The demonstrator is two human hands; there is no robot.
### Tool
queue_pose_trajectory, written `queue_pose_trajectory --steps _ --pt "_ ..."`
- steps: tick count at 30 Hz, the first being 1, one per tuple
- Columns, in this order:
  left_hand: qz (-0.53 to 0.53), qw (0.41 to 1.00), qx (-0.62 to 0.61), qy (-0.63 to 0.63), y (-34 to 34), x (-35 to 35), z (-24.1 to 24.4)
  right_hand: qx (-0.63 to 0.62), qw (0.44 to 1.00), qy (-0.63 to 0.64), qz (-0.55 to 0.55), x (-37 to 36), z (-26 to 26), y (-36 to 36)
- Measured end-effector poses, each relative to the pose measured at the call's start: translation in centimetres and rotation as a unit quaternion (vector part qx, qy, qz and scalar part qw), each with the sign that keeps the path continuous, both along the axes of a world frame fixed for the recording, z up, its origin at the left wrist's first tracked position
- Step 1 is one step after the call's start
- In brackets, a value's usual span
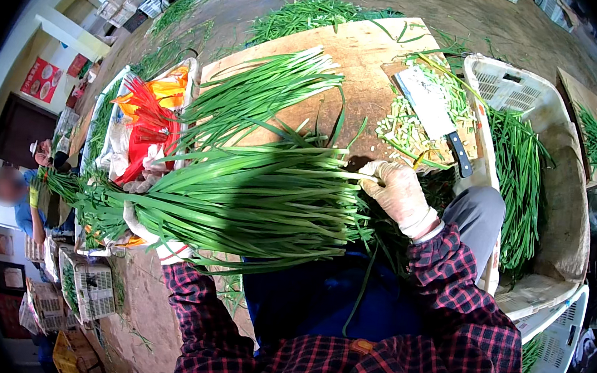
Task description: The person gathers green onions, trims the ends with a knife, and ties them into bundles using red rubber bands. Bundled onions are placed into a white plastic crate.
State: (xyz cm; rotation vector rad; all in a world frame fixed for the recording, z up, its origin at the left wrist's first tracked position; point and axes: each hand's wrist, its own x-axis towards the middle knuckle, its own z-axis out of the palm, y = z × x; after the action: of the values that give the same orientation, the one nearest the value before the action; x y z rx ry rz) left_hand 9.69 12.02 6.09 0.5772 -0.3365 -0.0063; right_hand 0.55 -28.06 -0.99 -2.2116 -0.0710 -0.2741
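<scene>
A big bunch of garlic chives [253,204] lies across in front of me, pale stem ends to the right. My left hand [139,214], in a white knit glove, grips its leafy part from below; leaves hide most of the fingers. At the stem ends my right hand [397,193], in a thin whitish glove, pinches a pale stem between thumb and fingers. Behind the bunch, a second pile of chives [270,89] rests on the wooden board [366,47]. A cleaver [430,107] with a black handle lies on chopped stem ends [398,126] at the board's right.
A white plastic crate [571,207] of chives stands to my right. At the left, another crate [193,76] holds red and orange ties or bags [149,113]. More chives [304,20] lie on the floor beyond the board. Another person [28,198] is at the far left.
</scene>
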Motion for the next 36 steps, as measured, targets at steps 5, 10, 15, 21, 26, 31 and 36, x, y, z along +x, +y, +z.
queue_pose_trajectory --steps 5,10,15,21,26,31,36 --pt "0.051 0.999 0.001 0.008 1.6 0.9 -1.0 0.049 0.999 0.0 -0.004 -0.9 0.7 0.1" --pt "0.005 0.998 0.055 -0.004 1.7 1.0 -0.9 -0.203 0.976 -0.081 0.005 -1.1 0.3 0.4" --pt "0.115 0.988 0.092 0.042 2.1 0.5 -0.1 -0.304 0.946 -0.104 0.052 -1.7 -0.4 0.4" --pt "0.121 0.992 0.021 -0.013 -0.1 0.0 0.4 -0.187 0.97 -0.142 -0.061 -1.8 -2.2 1.3" --pt "0.107 0.994 0.031 -0.018 1.8 -0.3 -0.6 0.317 0.927 0.148 -0.132 -3.1 -5.4 -2.1" --pt "0.007 0.989 -0.115 -0.095 0.0 0.0 0.3 -0.204 0.968 0.092 -0.117 -2.6 -2.9 -2.3" --pt "-0.195 0.952 -0.112 -0.21 -2.8 0.6 3.1 0.186 0.972 0.143 -0.007 0.8 1.6 -1.9"
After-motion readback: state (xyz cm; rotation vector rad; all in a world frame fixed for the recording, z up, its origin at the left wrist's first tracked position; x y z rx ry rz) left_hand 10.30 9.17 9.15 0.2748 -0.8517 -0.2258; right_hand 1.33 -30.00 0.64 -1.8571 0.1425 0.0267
